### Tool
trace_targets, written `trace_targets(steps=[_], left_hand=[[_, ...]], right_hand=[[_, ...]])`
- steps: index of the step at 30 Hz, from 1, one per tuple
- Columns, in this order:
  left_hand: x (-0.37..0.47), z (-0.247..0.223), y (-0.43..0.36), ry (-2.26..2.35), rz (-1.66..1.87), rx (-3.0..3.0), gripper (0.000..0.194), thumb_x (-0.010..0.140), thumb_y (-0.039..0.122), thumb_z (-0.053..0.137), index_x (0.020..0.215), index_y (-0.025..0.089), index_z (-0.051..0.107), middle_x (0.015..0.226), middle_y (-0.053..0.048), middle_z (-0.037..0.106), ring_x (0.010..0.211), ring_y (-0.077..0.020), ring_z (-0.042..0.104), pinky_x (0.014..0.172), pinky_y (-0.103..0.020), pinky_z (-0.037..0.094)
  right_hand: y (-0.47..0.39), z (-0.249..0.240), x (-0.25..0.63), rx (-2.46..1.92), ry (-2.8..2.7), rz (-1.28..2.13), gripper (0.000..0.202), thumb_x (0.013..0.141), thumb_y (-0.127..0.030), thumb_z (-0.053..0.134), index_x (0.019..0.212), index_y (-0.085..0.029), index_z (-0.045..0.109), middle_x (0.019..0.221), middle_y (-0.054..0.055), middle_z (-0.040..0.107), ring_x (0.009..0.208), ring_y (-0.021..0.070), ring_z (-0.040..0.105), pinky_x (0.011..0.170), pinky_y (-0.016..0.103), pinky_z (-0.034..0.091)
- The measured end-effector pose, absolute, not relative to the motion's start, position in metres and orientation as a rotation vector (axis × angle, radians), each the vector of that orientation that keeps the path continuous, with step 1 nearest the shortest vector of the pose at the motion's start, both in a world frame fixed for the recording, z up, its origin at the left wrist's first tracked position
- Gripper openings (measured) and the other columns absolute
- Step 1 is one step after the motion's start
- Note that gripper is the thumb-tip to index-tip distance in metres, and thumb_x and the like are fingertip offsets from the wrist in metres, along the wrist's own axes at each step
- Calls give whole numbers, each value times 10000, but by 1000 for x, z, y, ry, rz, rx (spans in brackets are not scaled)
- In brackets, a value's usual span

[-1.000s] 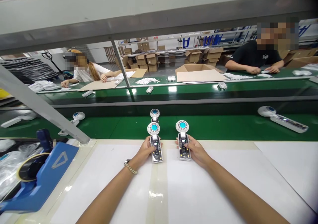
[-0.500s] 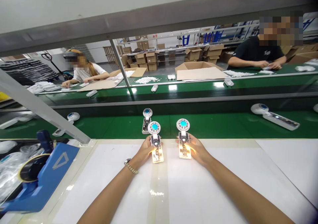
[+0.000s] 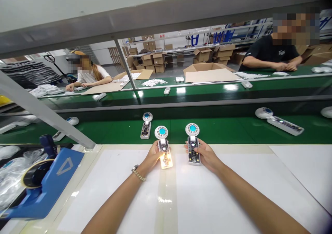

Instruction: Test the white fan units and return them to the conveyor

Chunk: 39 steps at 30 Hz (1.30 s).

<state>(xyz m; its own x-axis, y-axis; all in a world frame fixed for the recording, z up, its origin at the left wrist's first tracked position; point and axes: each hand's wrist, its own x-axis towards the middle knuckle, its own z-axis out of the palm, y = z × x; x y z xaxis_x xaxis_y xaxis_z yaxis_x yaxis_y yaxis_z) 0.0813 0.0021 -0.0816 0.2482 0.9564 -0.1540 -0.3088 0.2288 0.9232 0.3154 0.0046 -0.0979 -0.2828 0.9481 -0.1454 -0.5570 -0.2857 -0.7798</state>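
Note:
My left hand [image 3: 153, 158] grips a small lamp-like device [image 3: 165, 158] with a round white head, a blue centre and an exposed circuit board in its handle; the lower handle glows warm yellow. Wrapped round a second device [image 3: 193, 154] of the same kind is my right hand [image 3: 207, 154], its thumb on the board. That handle is unlit. Both devices are held upright, heads pointing away from me, over the near edge of the green belt [image 3: 119, 132]. Just beyond my left hand, a third such device [image 3: 146, 128] lies on the belt.
A blue tape dispenser [image 3: 57, 175] stands at the left by a slanted grey post [image 3: 46, 114]. Another device [image 3: 282, 121] rides the belt at right. White sheets [image 3: 233, 199] cover my bench. Two people work across a second belt, near an open cardboard box [image 3: 210, 75].
The light in the right-hand device has gone out; the left one still glows. Devices on the near belt have shifted left, while pieces on the far belt have shifted right.

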Motion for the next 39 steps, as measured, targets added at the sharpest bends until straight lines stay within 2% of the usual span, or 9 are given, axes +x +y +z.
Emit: trace_targets(steps=[7,13,23,29,39], left_hand=[[81,-82,4,879,1052,925,511,586,185,736,1022,161,472,977,-104,600,938,-260,573,743,-329,441],[80,-84,4,884,1036,932,533,607,196,727,1062,160,452,946,-104,619,900,-246,582,707,-310,447],[81,-87,6,878,1055,927,555,581,165,716,1069,154,452,940,-102,620,893,-241,584,700,-303,452],[81,-87,5,854,1052,944,633,529,200,802,1057,157,455,999,-109,597,970,-256,555,769,-316,439],[79,-88,6,850,1046,959,663,524,223,821,1069,160,448,1061,-128,563,1006,-270,540,762,-327,445]], right_hand=[[4,-96,315,-762,-775,1780,457,616,-209,729,1035,-207,545,1121,93,623,1045,284,570,882,425,447],[4,-94,315,-766,-777,1788,476,604,-219,741,1039,-203,549,1044,96,657,1001,277,595,897,429,429],[3,-93,315,-754,-756,1793,464,612,-196,732,1034,-204,539,1028,88,661,1003,273,595,924,447,405],[3,-94,317,-741,-771,1792,501,588,-168,732,1044,-205,529,1055,96,651,1036,277,575,938,446,392],[5,-99,317,-718,-783,1812,542,575,-162,739,1070,-199,521,1076,114,638,1058,287,561,953,445,373]])
